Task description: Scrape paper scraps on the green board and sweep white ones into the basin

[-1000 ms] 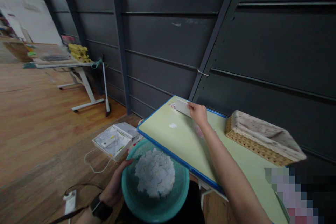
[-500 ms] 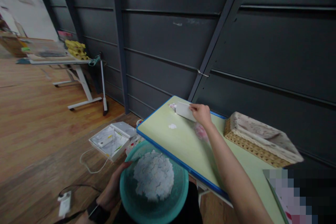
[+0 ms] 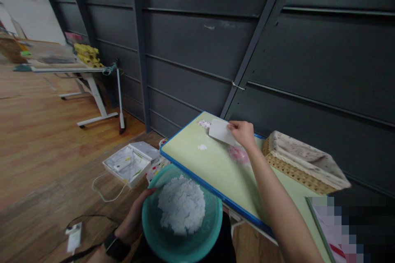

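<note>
Head view | from above black-clothed lap [image 3: 227,240] | forward, down | close: round teal plastic basin [image 3: 182,248] | beyond: dark-grey panelled metal wall [image 3: 191,45]

Your teal basin [image 3: 182,251] of white flakes [image 3: 182,204], and your white card [image 3: 221,131]
The basin is round with perforated walls, its open top facing you below the near edge of the worktop [image 3: 216,172]; the flakes sit heaped inside, matte, ragged and crumbly; the card is thin, flat and round-cornered, held aslant in your right hand [image 3: 242,132] at the worktop's far end; whether it touches the surface you cannot tell
</note>
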A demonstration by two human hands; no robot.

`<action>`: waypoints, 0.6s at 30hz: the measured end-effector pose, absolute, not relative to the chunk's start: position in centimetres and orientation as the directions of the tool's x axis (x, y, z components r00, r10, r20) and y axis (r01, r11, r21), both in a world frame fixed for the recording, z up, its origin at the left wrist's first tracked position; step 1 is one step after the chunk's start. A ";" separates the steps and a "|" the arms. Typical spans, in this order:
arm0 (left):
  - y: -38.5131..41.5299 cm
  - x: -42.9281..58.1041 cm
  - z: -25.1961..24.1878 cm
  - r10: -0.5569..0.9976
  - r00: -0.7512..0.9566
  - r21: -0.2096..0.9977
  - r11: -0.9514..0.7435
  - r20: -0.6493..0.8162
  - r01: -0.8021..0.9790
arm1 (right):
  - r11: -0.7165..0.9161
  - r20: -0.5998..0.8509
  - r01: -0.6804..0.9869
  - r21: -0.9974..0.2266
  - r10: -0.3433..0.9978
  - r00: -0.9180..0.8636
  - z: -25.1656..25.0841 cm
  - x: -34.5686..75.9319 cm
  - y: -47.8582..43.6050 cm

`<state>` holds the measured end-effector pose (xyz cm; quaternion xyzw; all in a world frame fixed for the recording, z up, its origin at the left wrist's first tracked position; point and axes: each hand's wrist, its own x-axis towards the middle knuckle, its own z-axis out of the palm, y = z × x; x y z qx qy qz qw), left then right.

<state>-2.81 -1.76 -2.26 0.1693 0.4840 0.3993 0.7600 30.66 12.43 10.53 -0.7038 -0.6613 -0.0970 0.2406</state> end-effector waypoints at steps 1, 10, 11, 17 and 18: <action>-1.8 -2.8 -2.2 0.763 0.214 0.638 0.633 -0.610 -0.439 | -0.010 0.462 0.975 -0.223 0.880 0.115 10.6 30.7 12.3; -1.7 -3.2 -3.6 0.782 0.271 0.629 0.616 -0.561 -0.475 | 0.009 0.437 0.965 -0.260 0.893 0.110 10.4 30.9 11.2; -1.7 -3.2 -3.4 0.787 0.257 0.638 0.609 -0.562 -0.470 | 0.009 0.448 0.962 -0.272 0.886 0.118 10.3 31.0 11.0; -1.7 -2.8 -2.2 0.778 0.201 0.656 0.615 -0.595 -0.438 | 0.060 0.430 0.943 -0.326 0.898 0.092 9.6 30.8 9.8; -1.7 -2.9 -2.2 0.779 0.207 0.655 0.615 -0.592 -0.440 | 0.061 0.423 0.938 -0.341 0.901 0.095 9.4 30.8 9.5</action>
